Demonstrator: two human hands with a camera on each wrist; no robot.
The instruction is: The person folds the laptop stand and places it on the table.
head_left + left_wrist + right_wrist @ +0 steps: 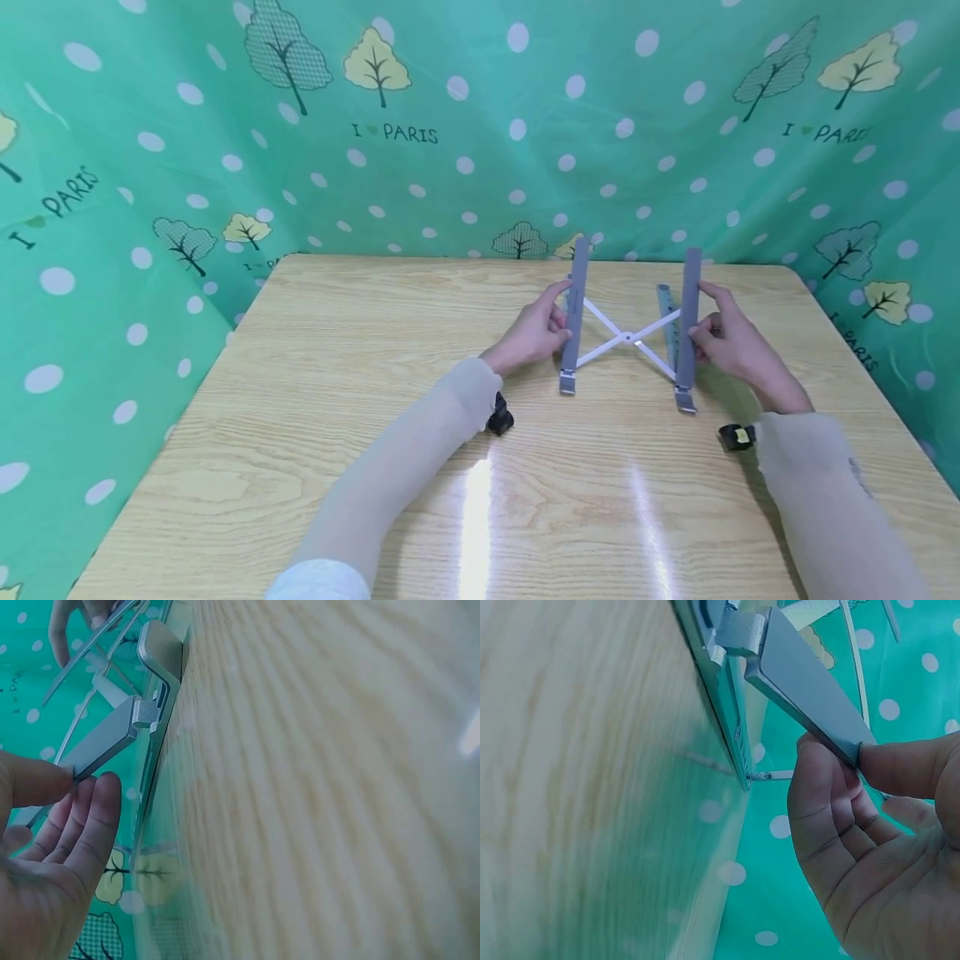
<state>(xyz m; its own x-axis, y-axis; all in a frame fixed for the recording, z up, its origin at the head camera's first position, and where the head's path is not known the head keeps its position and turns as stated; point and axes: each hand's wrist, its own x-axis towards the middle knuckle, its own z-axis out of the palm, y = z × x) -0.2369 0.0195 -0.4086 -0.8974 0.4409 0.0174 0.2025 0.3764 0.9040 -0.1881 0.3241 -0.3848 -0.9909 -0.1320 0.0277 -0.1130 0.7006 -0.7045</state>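
A grey folding laptop stand (688, 325) stands unfolded on the table, its two long bars joined by thin white crossed struts. With thumb and fingers my left hand (531, 333) pinches the left bar along its outer edge. On the other side, my right hand (731, 337) grips the right bar the same way. The left wrist view has the thumb on top of the bar (101, 742) and the fingers beneath it. In the right wrist view the bar (810, 682) tilts up from a hinge above the base rail (724, 705), which lies on the tabletop.
A light wooden table (300, 400) carries the stand on its right half, toward the back. Behind and beside it hangs a green dotted cloth (465, 108) printed with trees. A small black wrist camera (500, 415) sits on the left wrist, another camera (737, 437) on the right.
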